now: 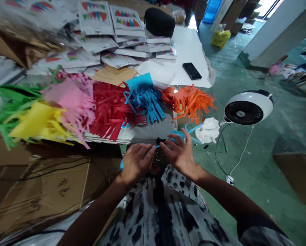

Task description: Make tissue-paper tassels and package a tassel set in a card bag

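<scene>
At the table's front edge, my left hand is closed, its fingers curled together around blue paper that mostly hides beneath them. A bit of blue pokes out by its wrist. My right hand is close beside it, fingers bent and pinching the same blue fringed paper, whose thin strips stick out past the fingers to the right. A short blue piece shows between the two sets of fingertips. Behind the hands lies a pile of blue fringed paper, between red fringed paper and orange fringed paper.
Pink, yellow and green fringed paper lies at left. Packaged items, a black case and a phone rest farther back. A fan with cords stands at right. Cardboard is at lower left.
</scene>
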Available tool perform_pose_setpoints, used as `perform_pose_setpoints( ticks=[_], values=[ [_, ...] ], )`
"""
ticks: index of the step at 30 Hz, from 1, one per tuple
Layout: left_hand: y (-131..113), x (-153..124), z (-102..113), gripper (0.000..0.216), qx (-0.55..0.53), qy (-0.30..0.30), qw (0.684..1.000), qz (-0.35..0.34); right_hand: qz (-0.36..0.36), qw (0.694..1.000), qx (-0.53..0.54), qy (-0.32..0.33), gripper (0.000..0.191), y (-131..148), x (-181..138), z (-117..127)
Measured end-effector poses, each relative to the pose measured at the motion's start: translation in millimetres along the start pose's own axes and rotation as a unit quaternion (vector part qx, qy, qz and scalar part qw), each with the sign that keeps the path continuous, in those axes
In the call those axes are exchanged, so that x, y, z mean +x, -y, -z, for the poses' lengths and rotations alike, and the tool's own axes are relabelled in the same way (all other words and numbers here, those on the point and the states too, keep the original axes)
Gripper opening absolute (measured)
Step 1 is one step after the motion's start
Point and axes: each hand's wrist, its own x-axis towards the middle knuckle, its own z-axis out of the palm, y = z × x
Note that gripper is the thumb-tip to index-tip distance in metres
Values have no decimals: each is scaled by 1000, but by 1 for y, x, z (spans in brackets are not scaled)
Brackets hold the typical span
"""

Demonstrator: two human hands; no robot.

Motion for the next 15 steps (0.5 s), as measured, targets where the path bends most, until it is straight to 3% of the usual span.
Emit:
perform_pose_setpoints(
  ticks=[4, 6, 8, 10, 13, 15],
  values=[
    [-23, 1, 6, 23, -111, -8, 988, 106, 15, 998, 11, -53, 18, -2, -5, 8],
    [-31, 3, 10, 23, -238, -6, 949, 207, 11, 998, 27, -51, 22, -5, -11, 13],
    [-36, 5, 16, 26, -375, 17, 871, 316, 9, 998, 49, -31, 28, -7, -17, 18],
    [-37, 7, 20, 34, -496, 70, 771, 393, 17, 997, 67, -26, 34, -9, -23, 21],
    [-39, 6, 24, 40, -640, 153, 617, 432, 20, 995, 87, -34, 40, -7, -31, 24],
    [-42, 2, 24, 36, -699, 166, 531, 449, 8, 995, 94, -22, 41, -3, -35, 25]
  ],
)
